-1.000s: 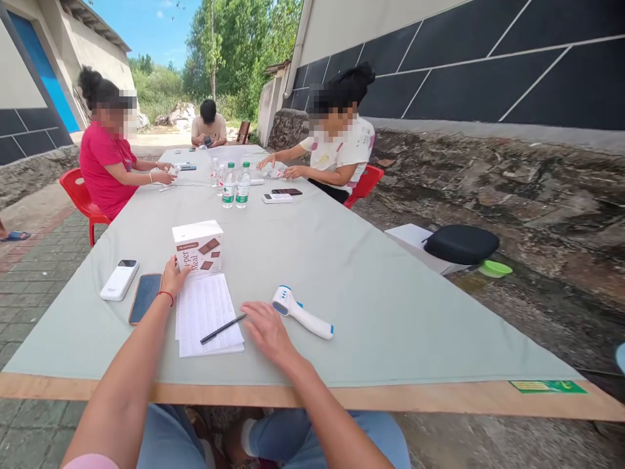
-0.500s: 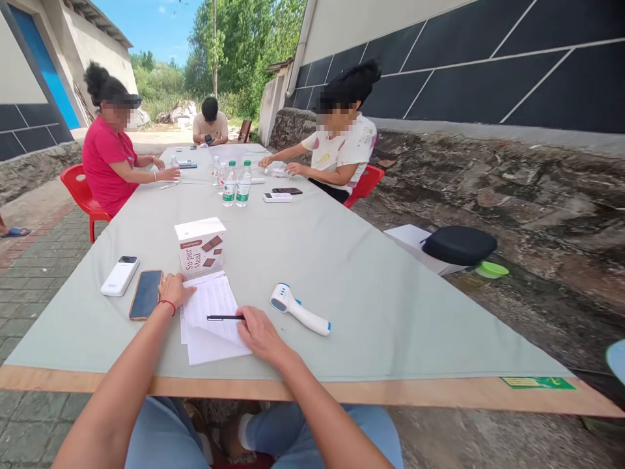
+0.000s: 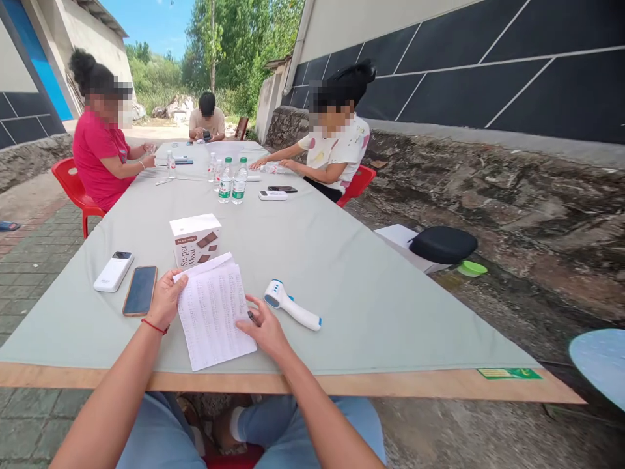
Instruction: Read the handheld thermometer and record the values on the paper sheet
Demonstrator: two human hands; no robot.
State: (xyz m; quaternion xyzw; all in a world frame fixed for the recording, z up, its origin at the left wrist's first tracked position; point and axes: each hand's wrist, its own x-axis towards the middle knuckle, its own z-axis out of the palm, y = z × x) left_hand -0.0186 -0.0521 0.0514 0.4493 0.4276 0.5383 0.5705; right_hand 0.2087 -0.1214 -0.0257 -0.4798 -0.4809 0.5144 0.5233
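Sheets of paper covered in rows of writing are tilted up above the near end of the table. My left hand pinches them at the upper left edge, thumb on top. At the right edge my right hand grips the sheets, with a dark pen also between its fingers, mostly hidden. Just behind the papers stands a white and brown box. Left of my left hand lies a phone, and beyond it a white power bank. A white infrared thermometer rests right of my right hand.
Two green-capped water bottles stand mid-table with smaller bottles behind. A phone and a white device lie near them. Three people sit farther along the table, on the left, right and far end. A black case is off the right side.
Both hands have lifted the papers off the table and hold them at each edge. The pen has turned into my right hand. The person on the left has let go of a small bottle.
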